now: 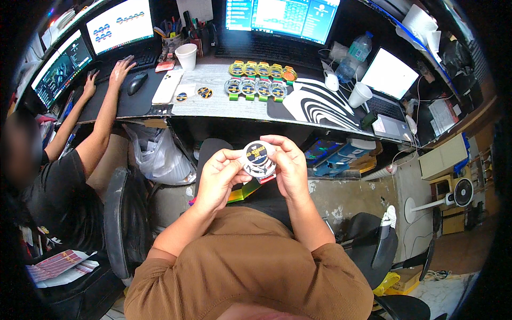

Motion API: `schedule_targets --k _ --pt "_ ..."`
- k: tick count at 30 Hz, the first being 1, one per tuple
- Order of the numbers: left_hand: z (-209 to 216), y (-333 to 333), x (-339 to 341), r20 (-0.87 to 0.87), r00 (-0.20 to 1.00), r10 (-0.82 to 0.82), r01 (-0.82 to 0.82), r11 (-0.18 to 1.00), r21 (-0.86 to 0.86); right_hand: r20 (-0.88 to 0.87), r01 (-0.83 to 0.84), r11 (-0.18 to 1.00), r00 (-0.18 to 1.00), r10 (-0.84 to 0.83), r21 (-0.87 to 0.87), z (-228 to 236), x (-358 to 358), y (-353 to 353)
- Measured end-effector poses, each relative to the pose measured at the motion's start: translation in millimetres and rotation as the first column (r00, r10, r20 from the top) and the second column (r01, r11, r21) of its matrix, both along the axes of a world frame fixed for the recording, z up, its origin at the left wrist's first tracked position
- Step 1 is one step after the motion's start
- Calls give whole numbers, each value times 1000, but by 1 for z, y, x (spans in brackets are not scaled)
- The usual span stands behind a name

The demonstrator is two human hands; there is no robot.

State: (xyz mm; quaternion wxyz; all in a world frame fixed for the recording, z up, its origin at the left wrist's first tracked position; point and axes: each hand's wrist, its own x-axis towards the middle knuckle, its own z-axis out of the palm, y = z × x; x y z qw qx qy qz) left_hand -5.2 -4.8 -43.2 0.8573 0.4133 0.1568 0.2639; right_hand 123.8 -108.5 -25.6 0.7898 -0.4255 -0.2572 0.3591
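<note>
Over my lap, a silver medal (pixel 260 171) is held between my two hands. A round black sticker with gold and white print (pixel 257 153) lies over its upper part, set off toward the top edge; I cannot tell how firmly it sits. My left hand (pixel 218 173) pinches the medal's left edge with thumb and fingers. On the other side my right hand (pixel 287 164) grips the right edge, its thumb close to the sticker. A red, yellow and green ribbon (pixel 246 192) hangs below, partly hidden by my fingers.
On the desk (pixel 234 111) lie a row of gold medals (pixel 262 70), a row of silver medals (pixel 255 88) and two loose round stickers (pixel 205 93). Paper cups (pixel 186 56), a water bottle (pixel 354 56) and a laptop (pixel 392 80) stand around. A co-worker (pixel 64 181) types at left.
</note>
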Motion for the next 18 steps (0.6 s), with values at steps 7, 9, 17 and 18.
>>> schedule_targets --k 7,9,17,18 --pt "0 -4 2 -16 999 33 -31 997 65 43 63 997 997 -61 -49 -3 -3 4" --pt "0 -8 2 -14 998 62 -60 991 122 68 89 994 994 -85 -56 -4 -6 5" --pt "-3 -18 2 38 994 104 -111 948 298 3 127 991 992 -127 -34 -7 -8 10" --pt "-4 -18 2 47 993 112 -121 939 322 -2 119 992 993 -119 -41 -8 -8 10"
